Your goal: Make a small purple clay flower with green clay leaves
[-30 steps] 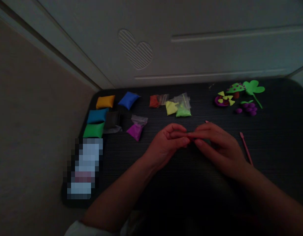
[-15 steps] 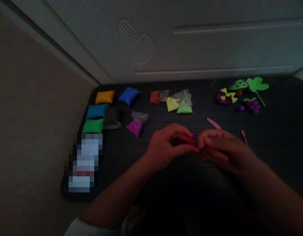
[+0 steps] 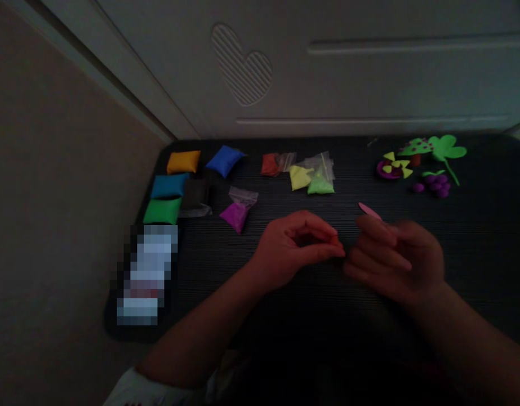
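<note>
Your left hand pinches a small orange-red piece between thumb and fingertips; your right hand, loosely curled, hovers beside it

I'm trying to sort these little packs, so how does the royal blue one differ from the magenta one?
The royal blue pack looks plump and filled nearly to its edges, while the magenta pack has colour only in its lower part, with clear plastic above. The royal blue pack lies nearer the pale panel; the magenta pack lies nearer the left hand. Both lie on the dark tabletop.
</note>
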Demonstrator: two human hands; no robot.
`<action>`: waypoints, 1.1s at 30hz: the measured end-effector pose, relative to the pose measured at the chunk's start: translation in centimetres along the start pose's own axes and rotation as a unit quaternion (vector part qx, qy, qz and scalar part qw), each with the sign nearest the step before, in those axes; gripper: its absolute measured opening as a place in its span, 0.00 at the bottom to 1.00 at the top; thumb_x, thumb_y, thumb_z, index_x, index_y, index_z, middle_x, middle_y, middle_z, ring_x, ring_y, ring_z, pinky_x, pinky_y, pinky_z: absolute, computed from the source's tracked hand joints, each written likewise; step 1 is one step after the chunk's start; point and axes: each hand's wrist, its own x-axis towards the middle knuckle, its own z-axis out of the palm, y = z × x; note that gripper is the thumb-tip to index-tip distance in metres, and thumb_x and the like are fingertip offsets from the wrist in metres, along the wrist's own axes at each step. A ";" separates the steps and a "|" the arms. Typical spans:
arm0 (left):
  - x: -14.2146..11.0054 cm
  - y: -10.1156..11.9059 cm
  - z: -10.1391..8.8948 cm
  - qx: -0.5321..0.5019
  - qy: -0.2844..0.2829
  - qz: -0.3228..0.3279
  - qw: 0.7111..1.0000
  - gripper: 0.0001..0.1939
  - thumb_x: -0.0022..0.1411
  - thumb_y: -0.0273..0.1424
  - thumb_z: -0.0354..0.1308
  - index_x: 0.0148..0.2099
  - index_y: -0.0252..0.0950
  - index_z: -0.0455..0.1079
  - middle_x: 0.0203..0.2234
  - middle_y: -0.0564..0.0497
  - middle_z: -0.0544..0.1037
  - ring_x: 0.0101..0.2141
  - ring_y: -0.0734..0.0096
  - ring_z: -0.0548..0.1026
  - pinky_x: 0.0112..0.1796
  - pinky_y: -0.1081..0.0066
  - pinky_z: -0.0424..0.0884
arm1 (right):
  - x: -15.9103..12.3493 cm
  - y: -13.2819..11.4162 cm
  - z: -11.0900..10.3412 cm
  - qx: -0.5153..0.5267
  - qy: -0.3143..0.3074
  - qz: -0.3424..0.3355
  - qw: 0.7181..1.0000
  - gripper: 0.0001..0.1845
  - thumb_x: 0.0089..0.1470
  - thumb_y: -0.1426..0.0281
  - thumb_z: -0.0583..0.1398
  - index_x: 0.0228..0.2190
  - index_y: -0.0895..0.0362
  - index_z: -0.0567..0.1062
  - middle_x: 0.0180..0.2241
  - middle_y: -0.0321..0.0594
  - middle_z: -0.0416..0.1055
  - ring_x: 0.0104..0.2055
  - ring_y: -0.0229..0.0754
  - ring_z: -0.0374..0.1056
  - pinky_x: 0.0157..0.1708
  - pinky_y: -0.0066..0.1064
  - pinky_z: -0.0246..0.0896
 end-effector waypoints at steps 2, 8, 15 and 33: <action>0.1 0.0 0.0 -0.009 -0.006 -0.015 1.000 0.14 0.46 0.23 0.63 0.38 0.39 0.71 0.25 0.57 0.76 0.28 0.81 0.74 0.31 0.82 0.70 | -0.1 -0.2 0.2 0.029 -0.003 -0.007 1.000 0.12 0.49 0.68 0.49 0.17 0.55 0.54 0.09 0.27 0.40 0.14 0.32 0.39 0.19 0.27 0.46; 0.1 0.4 0.1 -0.005 -0.005 -0.041 0.999 0.09 0.46 0.24 0.63 0.33 0.40 0.74 0.25 0.57 0.77 0.26 0.83 0.72 0.28 0.83 0.67 | -0.2 -0.2 0.2 0.026 -0.009 -0.012 1.000 0.14 0.48 0.67 0.48 0.16 0.55 0.48 0.09 0.29 0.41 0.15 0.33 0.39 0.19 0.28 0.44; 0.1 -0.1 -0.2 -0.038 0.004 -0.034 0.999 0.04 0.54 0.28 0.57 0.29 0.36 0.73 0.21 0.56 0.75 0.23 0.83 0.70 0.27 0.80 0.65 | 0.2 -0.1 0.1 -0.030 0.023 -0.029 0.999 0.10 0.48 0.67 0.48 0.19 0.55 0.59 0.11 0.29 0.43 0.17 0.33 0.41 0.22 0.30 0.44; 0.8 -0.8 -0.3 -0.229 -0.028 -0.109 0.967 0.05 0.52 0.30 0.59 0.30 0.32 0.70 0.22 0.53 0.72 0.25 0.78 0.68 0.29 0.76 0.63 | -0.1 1.3 -0.1 -0.561 0.171 -0.231 0.776 0.05 0.52 0.72 0.55 0.33 0.52 0.70 0.29 0.33 0.67 0.30 0.34 0.62 0.28 0.27 0.56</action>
